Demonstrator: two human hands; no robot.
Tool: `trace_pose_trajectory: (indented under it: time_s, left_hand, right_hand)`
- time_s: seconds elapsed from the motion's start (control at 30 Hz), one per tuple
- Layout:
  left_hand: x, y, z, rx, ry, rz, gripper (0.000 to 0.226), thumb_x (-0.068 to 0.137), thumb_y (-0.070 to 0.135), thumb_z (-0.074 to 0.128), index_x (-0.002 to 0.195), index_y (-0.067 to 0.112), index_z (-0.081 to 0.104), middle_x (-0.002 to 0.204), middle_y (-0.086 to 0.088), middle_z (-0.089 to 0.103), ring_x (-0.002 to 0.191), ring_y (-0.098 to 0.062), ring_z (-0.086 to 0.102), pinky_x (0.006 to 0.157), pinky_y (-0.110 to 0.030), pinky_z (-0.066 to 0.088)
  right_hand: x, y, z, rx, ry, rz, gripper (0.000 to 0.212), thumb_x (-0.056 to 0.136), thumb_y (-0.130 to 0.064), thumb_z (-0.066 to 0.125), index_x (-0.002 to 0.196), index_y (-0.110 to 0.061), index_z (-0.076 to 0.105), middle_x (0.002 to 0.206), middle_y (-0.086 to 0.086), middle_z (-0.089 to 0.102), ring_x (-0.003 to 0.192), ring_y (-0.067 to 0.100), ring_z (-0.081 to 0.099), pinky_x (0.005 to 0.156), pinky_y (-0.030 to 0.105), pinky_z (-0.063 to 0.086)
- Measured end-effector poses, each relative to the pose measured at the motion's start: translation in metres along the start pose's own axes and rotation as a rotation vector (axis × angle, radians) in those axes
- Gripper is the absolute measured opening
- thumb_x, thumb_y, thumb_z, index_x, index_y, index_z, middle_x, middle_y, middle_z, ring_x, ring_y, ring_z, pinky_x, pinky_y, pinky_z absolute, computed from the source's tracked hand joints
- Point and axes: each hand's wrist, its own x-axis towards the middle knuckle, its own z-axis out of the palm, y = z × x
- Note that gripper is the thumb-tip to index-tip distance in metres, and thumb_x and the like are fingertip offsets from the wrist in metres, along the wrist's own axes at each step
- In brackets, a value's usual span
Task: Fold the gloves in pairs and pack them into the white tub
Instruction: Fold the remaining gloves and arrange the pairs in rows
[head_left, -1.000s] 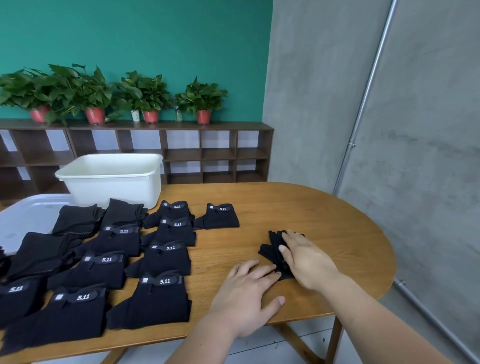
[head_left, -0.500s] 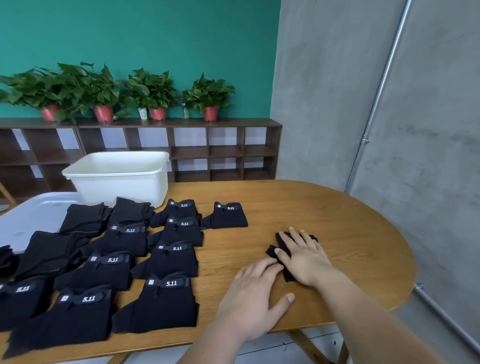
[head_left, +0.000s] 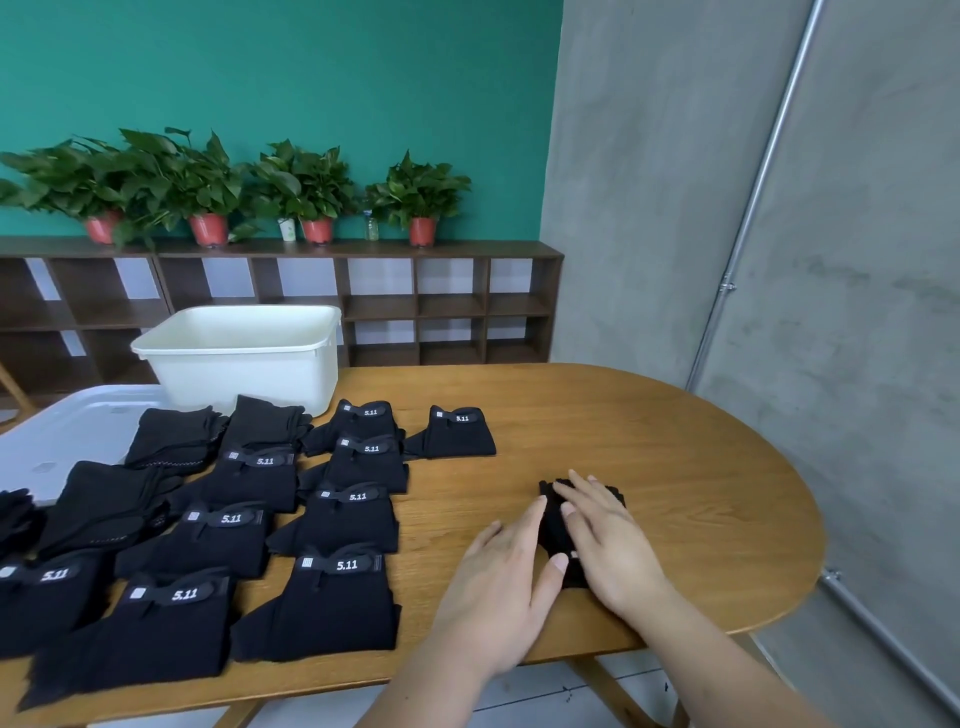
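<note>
Hands lie flat with fingers spread on one small black cloth glove pair (head_left: 556, 525) on the round wooden table (head_left: 675, 467). The right hand (head_left: 608, 540) covers most of it; the left hand (head_left: 498, 582) touches its edge at 9 o'clock. Neither grips. The white plastic tub (head_left: 244, 358) sits far off at 10 o'clock, past rows of folded black gloves (head_left: 332, 525).

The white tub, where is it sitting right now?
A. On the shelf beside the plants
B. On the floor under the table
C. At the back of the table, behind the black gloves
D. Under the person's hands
C: the white tub stands at the table's far edge, just behind the rows of folded black gloves.
</note>
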Motion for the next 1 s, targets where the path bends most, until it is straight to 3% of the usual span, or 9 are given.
trace_pose_trajectory:
  time_s: [0.07,0.13,0.3,0.47,0.63,0.73,0.87,1.0]
  left_hand:
    - [0.001,-0.003,0.004,0.061,0.006,0.042,0.06,0.112,0.056,0.023,0.167,0.042,0.004,0.17,0.014,0.028,0.156,-0.008,0.021,0.13,-0.028,-0.001]
    - [0.001,-0.008,0.007,0.132,-0.002,0.064,0.057,0.11,0.061,0.024,0.164,0.048,0.011,0.17,0.014,0.026,0.156,-0.009,0.02,0.132,-0.035,0.001]
    - [0.001,-0.008,0.009,0.18,-0.001,-0.008,0.058,0.108,0.062,0.031,0.163,0.041,0.032,0.172,0.014,0.018,0.157,-0.014,0.011,0.125,-0.029,-0.009]
    - [0.005,-0.012,0.013,0.15,0.024,-0.083,0.059,0.111,0.058,0.026,0.163,0.033,0.033,0.172,0.01,0.021,0.158,-0.016,0.018,0.132,-0.036,0.009]
    - [0.006,-0.018,0.021,0.131,0.077,-0.137,0.056,0.111,0.057,0.024,0.16,0.034,0.042,0.17,0.009,0.024,0.157,-0.02,0.021,0.131,-0.039,0.016]
    - [0.006,-0.019,0.023,0.134,0.097,-0.136,0.054,0.111,0.053,0.028,0.158,0.032,0.045,0.167,0.006,0.026,0.155,-0.016,0.021,0.129,-0.037,0.02]
    - [0.007,-0.023,0.024,0.079,0.143,-0.172,0.051,0.111,0.05,0.034,0.156,0.03,0.048,0.165,0.008,0.028,0.154,-0.013,0.024,0.127,-0.036,0.025]
    - [0.008,-0.024,0.024,0.063,0.158,-0.182,0.053,0.11,0.049,0.039,0.157,0.027,0.047,0.166,0.008,0.025,0.155,-0.012,0.022,0.128,-0.036,0.026]
  right_hand:
    - [-0.008,0.004,-0.01,0.166,0.117,-0.013,0.042,0.11,-0.049,0.038,0.145,-0.038,0.059,0.156,-0.024,0.044,0.151,-0.002,0.03,0.126,0.029,0.023]
    - [-0.017,0.013,-0.019,0.112,0.131,-0.062,0.044,0.108,-0.056,0.038,0.142,-0.04,0.061,0.15,-0.03,0.049,0.144,-0.011,0.034,0.122,0.027,0.03]
    - [-0.033,0.037,-0.026,-0.23,-0.102,-0.173,0.068,0.103,-0.076,0.019,0.16,-0.043,0.035,0.165,-0.03,0.024,0.154,-0.01,0.005,0.13,0.034,0.015]
    - [-0.038,0.033,-0.026,-0.245,-0.091,-0.192,0.069,0.099,-0.079,0.028,0.159,-0.047,0.033,0.163,-0.032,0.025,0.154,-0.011,0.009,0.128,0.025,0.015]
    - [-0.033,0.032,-0.025,-0.314,-0.166,-0.217,0.063,0.102,-0.071,0.029,0.161,-0.047,0.029,0.167,-0.031,0.016,0.155,-0.01,-0.002,0.13,0.029,0.007]
    - [-0.035,0.033,-0.026,-0.293,-0.146,-0.235,0.064,0.103,-0.068,0.036,0.162,-0.047,0.025,0.166,-0.032,0.017,0.155,-0.01,0.0,0.13,0.029,0.01]
    - [-0.042,0.035,-0.027,-0.12,0.0,-0.237,0.055,0.098,-0.057,0.062,0.15,-0.056,0.044,0.155,-0.038,0.038,0.147,-0.015,0.024,0.119,0.019,0.028]
    - [-0.042,0.038,-0.023,-0.079,0.059,-0.248,0.037,0.099,-0.049,0.067,0.135,-0.054,0.063,0.14,-0.039,0.054,0.139,-0.017,0.037,0.116,0.017,0.032]
